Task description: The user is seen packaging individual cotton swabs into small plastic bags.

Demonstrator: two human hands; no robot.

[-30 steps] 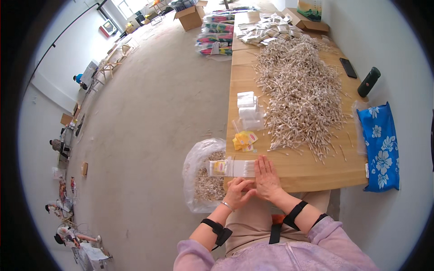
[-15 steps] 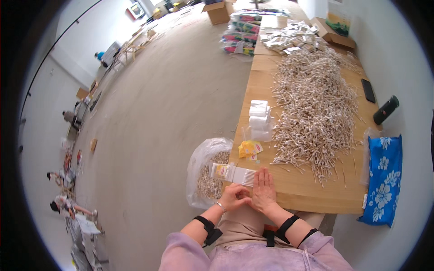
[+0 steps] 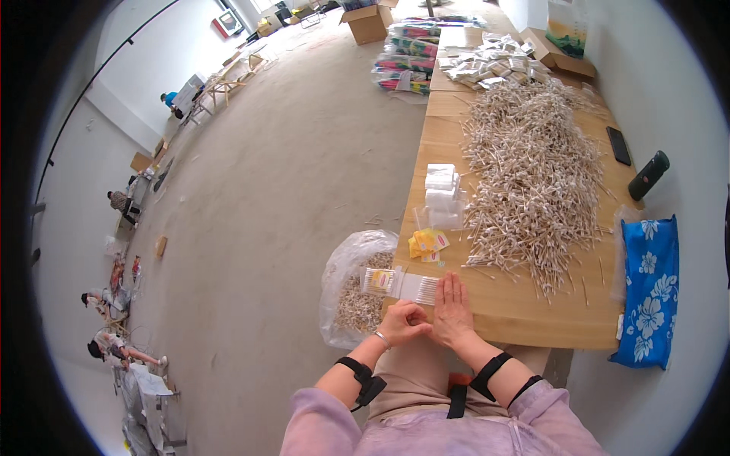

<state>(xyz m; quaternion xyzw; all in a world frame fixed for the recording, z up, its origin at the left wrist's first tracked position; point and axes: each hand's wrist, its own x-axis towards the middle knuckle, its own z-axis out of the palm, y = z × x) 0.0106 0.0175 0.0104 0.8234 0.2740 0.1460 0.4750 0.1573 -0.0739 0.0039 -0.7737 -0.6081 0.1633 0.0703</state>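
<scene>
My right hand lies flat on the wooden table with its fingers straight and close together. Its edge touches a row of white-tipped cotton swabs lying by a clear plastic bag. A filled packet of swabs with a yellow and white card lies at the left, reaching over the table's edge. My left hand is curled closed at the near edge, beside the right palm. Whatever its fingers hold, if anything, is hidden.
A large heap of loose swabs covers the table's middle. Yellow cards and stacked clear bags lie left of it. Below the left edge stands a plastic sack of swabs. A blue flowered pouch and dark bottle are at the right.
The whole view has shifted slightly, with the table's near end a little higher. Both hands keep nearly the same pose; my left fingers have curled slightly tighter.
</scene>
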